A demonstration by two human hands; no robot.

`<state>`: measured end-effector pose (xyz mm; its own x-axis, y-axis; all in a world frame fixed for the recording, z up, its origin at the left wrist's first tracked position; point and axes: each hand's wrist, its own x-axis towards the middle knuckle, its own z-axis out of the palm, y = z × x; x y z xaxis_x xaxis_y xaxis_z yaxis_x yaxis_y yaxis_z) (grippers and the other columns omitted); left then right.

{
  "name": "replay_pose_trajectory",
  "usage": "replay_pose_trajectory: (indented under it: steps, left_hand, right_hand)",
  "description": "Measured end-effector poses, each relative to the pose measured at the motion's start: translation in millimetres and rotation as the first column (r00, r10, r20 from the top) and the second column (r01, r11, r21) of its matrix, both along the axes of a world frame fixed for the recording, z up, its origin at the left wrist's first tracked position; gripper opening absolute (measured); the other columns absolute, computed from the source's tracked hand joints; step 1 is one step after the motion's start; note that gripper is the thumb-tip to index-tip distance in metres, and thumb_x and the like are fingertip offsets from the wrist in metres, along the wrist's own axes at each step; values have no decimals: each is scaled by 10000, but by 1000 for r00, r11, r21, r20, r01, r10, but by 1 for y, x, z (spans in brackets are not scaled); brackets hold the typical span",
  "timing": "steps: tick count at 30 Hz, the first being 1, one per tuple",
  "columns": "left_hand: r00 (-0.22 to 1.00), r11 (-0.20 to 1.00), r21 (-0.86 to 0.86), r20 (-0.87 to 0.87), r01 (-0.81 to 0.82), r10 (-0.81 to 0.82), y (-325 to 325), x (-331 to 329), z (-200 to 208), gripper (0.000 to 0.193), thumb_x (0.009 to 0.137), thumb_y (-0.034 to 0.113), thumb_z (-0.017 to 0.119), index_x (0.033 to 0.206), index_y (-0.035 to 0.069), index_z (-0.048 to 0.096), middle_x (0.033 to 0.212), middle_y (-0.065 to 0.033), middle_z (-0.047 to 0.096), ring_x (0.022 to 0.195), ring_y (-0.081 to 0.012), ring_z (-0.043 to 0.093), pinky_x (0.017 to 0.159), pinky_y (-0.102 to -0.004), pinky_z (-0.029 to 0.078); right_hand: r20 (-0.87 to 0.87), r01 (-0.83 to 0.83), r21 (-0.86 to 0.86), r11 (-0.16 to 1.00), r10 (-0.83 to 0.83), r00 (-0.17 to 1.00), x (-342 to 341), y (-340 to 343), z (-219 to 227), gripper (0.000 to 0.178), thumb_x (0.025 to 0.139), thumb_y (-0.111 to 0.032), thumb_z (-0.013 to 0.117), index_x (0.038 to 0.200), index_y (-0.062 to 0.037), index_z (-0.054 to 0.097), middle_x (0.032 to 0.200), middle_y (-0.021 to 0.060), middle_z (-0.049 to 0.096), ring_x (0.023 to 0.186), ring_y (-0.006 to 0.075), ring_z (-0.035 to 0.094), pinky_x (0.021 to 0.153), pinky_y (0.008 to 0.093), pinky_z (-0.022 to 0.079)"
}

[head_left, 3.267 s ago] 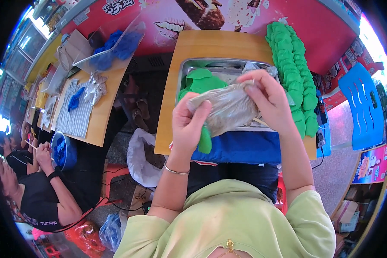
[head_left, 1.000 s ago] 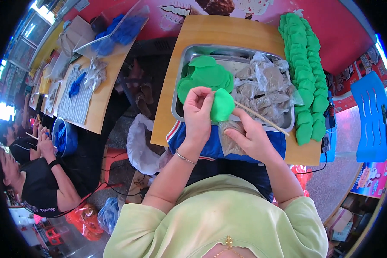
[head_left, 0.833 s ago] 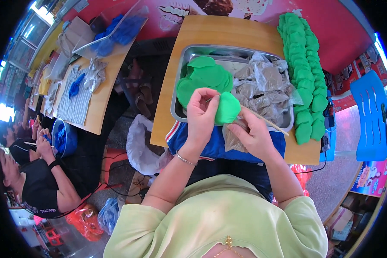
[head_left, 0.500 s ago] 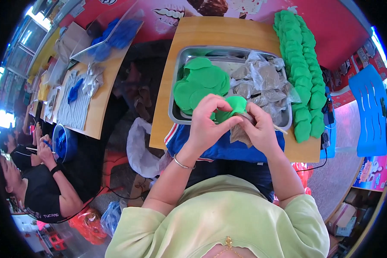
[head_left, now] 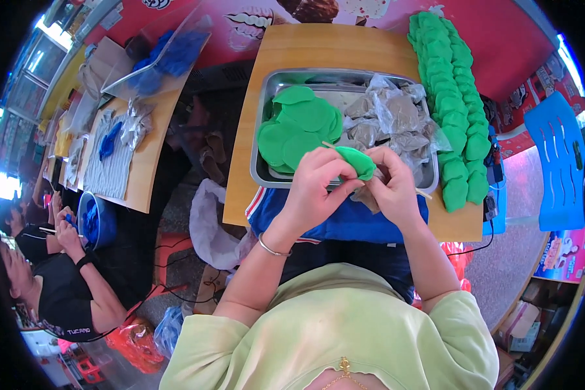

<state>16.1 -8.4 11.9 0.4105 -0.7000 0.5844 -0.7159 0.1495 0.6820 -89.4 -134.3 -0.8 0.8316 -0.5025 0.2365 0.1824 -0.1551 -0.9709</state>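
Over the front rim of a metal tray (head_left: 256, 162), both my hands are closed on a folded bright green round piece (head_left: 356, 162), thin and soft-looking. My left hand (head_left: 320, 185) pinches its left side. On the right side, the fingers of my right hand (head_left: 393, 185) grip it together with something brown and limp (head_left: 368, 200), partly hidden below. A thin pale stick (head_left: 424, 194) pokes out beside my right hand, and a similar tip shows above my left fingers. Inside the tray, flat green discs (head_left: 299, 133) lie piled at left, with brown pieces in clear plastic bags (head_left: 396, 114) at right.
Two long overlapping rows of green pieces (head_left: 452, 110) run along the wooden table's (head_left: 240, 195) right edge. Blue cloth (head_left: 318, 224) lies at its front. A blue plastic chair (head_left: 556, 162) stands right. Leftward, a person (head_left: 78, 279) works beside a blue bucket (head_left: 101, 221).
The green piece has turned between my fingers and looks narrower, more folded over. A stick tip now shows above my left fingers. The whole view has shifted slightly.
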Motion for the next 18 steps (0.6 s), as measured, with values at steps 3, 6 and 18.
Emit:
replay_pose_trajectory:
  steps: [3, 6, 18]
  left_hand:
    - [999, 999, 38, 32, 3, -4, 2, -1, 1, 150, 680, 37, 707, 751, 33, 575, 774, -71, 562, 775, -252, 530, 699, -326, 427]
    - [999, 997, 66, -37, 25, -23, 2, -1, -1, 154, 680, 40, 708, 755, 37, 574, 788, -74, 559, 782, -245, 529, 706, -324, 427]
    - [927, 997, 81, -376, 18, 14, -4, -7, -17, 141, 745, 15, 660, 832, 13, 550, 751, -26, 566, 679, -91, 545, 621, -222, 442]
  right_hand:
    - [-184, 20, -89, 996, -36, 982, -5, -3, 6, 95, 792, -29, 594, 808, -19, 501, 673, 17, 518, 602, 28, 460, 494, 204, 353]
    - [-181, 25, -104, 994, -43, 983, -3, -7, -3, 129, 790, -64, 610, 782, -24, 487, 590, -9, 490, 562, 23, 437, 470, 210, 334]
    - [-148, -112, 291, 950, 161, 976, 1, -4, -10, 275, 889, -139, 520, 1138, -28, 488, 812, 18, 538, 691, 65, 506, 600, 214, 432]
